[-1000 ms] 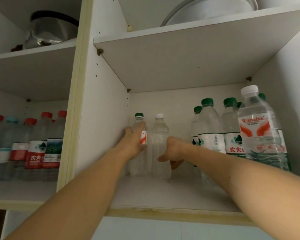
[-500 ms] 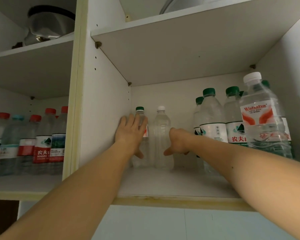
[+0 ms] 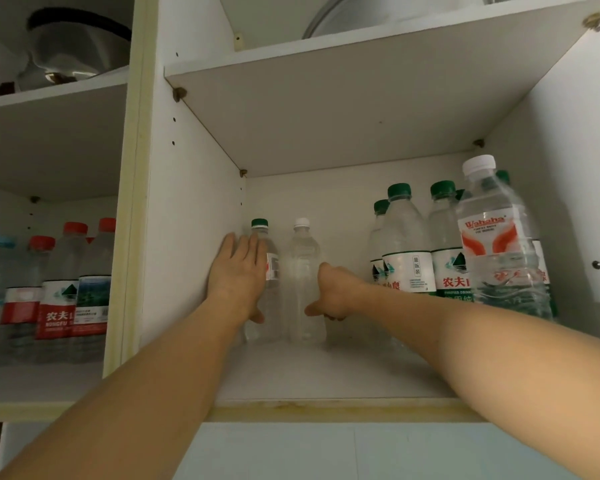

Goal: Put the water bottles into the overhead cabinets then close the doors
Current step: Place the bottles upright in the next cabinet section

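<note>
Two small clear bottles stand at the back left of the open cabinet shelf [image 3: 326, 379]: a green-capped bottle [image 3: 270, 271] and a white-capped bottle [image 3: 303, 282]. My left hand [image 3: 238, 277] lies flat with straight fingers against the front of the green-capped bottle. My right hand [image 3: 333, 294] sits just right of the white-capped bottle with fingers curled and thumb pointing toward it; whether it touches the bottle is unclear. Several taller green-capped bottles [image 3: 407, 258] and a large white-capped Wahaha bottle [image 3: 496, 244] stand at the right.
The left compartment holds several red-capped bottles [image 3: 58, 289]. A divider panel [image 3: 187, 220] separates the two compartments. Metal pots [image 3: 70, 53] sit on the upper shelves. No cabinet door is in view.
My left hand has let go of the green-capped bottle and flattened against it. The right hand stays curled beside the white-capped bottle. The view has tilted slightly.
</note>
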Available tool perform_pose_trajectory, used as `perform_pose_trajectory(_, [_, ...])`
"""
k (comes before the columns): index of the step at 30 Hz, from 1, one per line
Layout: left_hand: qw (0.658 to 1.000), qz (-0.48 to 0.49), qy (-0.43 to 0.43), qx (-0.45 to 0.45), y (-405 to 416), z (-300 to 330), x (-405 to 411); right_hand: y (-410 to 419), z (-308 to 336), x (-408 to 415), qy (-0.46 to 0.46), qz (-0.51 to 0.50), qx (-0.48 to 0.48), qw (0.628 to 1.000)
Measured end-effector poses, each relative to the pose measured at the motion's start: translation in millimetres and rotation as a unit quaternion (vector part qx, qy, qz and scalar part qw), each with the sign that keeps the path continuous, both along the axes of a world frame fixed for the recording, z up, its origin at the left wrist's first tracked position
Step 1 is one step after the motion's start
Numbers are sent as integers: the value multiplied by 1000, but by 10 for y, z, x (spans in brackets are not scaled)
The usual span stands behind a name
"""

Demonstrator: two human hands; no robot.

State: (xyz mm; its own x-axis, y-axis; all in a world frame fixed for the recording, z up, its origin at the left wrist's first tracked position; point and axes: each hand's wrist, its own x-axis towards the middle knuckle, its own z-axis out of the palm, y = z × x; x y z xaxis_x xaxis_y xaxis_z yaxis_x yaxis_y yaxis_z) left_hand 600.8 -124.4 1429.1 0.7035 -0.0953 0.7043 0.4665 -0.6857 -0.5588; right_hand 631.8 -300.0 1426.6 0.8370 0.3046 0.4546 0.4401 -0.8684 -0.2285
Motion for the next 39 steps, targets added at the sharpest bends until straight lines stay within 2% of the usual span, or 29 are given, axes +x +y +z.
perform_pose_trajectory(4, [999,45,7,-14,-64,23,-46,114,-65,36,-15,18,23,999])
perform_pose_trajectory(8, [999,33,-1,-23,-77,28,-99,226,-90,51,-9,9,36,999])
perform_pose_trajectory(12, [999,25,-13,-29,-72,30,-99,201,-118,67,52,38,63,996])
perform_pose_trajectory(18, [995,98,-6,0,-46,7,-18,167,-129,15,111,72,97,986])
perform_pose_trajectory(22, [993,121,1,14,-31,-4,23,119,-114,17,134,76,87,984])
perform_pose_trajectory(26, [995,103,-12,10,-19,-19,21,144,-47,-51,135,49,47,989])
perform_pose_trajectory(28, [997,74,-21,-2,-1,-18,21,144,18,-154,88,29,-4,996])
perform_pose_trajectory(31, [998,-3,-60,-31,2,-25,13,52,140,-415,-62,8,-76,995])
perform_pose_trajectory(36, [979,-164,-110,-40,-101,18,-41,-231,176,-871,-171,25,-61,983])
perform_pose_trajectory(39, [954,-259,-135,-66,-233,28,-89,-488,150,-1135,-249,10,-57,967])
